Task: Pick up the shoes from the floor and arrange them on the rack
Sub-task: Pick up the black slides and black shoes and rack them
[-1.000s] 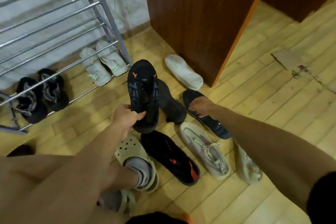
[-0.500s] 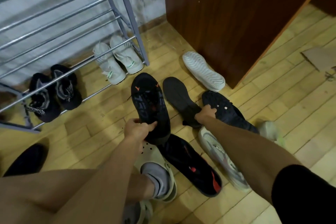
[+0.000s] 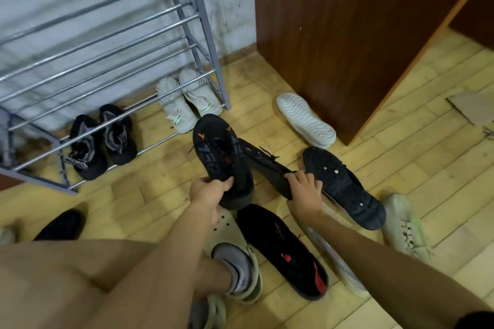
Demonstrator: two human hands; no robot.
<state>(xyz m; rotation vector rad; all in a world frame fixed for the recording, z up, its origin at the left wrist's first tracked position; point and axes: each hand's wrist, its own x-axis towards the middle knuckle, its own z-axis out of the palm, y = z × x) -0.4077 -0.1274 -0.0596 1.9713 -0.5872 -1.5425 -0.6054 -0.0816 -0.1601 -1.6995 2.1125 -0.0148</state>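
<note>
Shoe rack (image 3: 222, 91) and loose shoes on a wooden floor (image 3: 149, 195), head view, left to right.

At the left edge of the floor lies a single black shoe (image 3: 64, 224). On the rack's bottom tier, towards its left end, stands a black-and-grey pair (image 3: 101, 147). At the right end of that tier, against the corner post, stands a white pair (image 3: 187, 101) with green marks.

In front of the rack's right corner, the left hand (image 3: 208, 191) has its fingers and thumb clenched round the heel end of a black shoe with orange marks (image 3: 219, 157), toe pointing towards the rack. Touching its right side is a second black shoe (image 3: 264, 165), laces loose. The right hand (image 3: 304, 192) grasps its heel end, fingers curled over the edge.

Below the hands, a pale clog (image 3: 248, 286) is worn over a grey sock. Just beside it lies a black shoe with red marks (image 3: 283, 251), and a grey-white shoe (image 3: 336, 262) is partly hidden under the right forearm.

To the right, a white shoe (image 3: 304, 120) lies sole up at the foot of the brown cabinet (image 3: 347, 35). Near it, a dark shoe (image 3: 344, 187) also lies sole up, just beside the right hand. A pale shoe with green trim (image 3: 403, 224) lies next to it. A scrap of cardboard (image 3: 473, 107) lies at the right edge of the floor.
</note>
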